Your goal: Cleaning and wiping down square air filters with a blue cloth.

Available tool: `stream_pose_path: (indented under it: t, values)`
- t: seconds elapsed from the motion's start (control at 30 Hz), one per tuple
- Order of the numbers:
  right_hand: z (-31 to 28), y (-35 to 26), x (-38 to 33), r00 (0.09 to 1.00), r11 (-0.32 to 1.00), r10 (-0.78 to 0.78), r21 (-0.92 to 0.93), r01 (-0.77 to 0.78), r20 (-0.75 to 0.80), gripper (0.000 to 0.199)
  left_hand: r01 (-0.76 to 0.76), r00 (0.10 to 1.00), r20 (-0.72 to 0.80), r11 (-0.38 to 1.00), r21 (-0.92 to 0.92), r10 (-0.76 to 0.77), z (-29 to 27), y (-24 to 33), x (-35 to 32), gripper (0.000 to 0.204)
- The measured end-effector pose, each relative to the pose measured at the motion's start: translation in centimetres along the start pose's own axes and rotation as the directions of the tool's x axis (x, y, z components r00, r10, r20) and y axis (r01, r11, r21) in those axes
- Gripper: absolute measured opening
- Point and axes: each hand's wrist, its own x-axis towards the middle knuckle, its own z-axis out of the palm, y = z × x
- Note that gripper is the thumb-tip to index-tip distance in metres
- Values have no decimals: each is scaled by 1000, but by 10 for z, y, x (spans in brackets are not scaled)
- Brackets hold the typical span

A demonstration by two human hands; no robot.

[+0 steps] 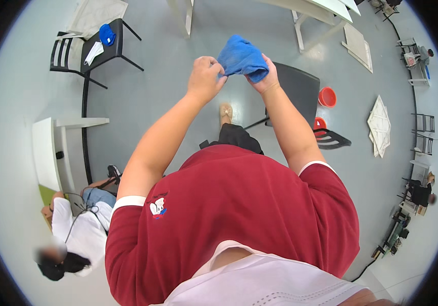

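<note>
Counted on the grey floor (168,97): two blue cloths, one held up (242,57) and one on a chair seat (107,34), two black chairs (89,51) (300,89), two red buckets (327,97) (320,124), two hands (206,79) (265,76).

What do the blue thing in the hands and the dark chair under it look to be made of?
The blue cloth looks like soft, matte fabric, perhaps towelling: it bunches and folds between the left hand and right hand. The dark chair seems smooth hard plastic on thin metal legs, judging by its even, faint sheen.
</note>
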Motion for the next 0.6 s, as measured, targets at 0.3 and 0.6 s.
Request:
stream_pose_path:
  t: [0.3,0.6]
  values:
    - [-5,-82,109,995,999,-30,-28,27,-91,35,-45,991,123,993,-106,58,29,-54,126,18]
    - [-8,-100,165,996,997,21,-77,-28,-90,33,-5,971,239,1000,21,0,63,-79,192,13]
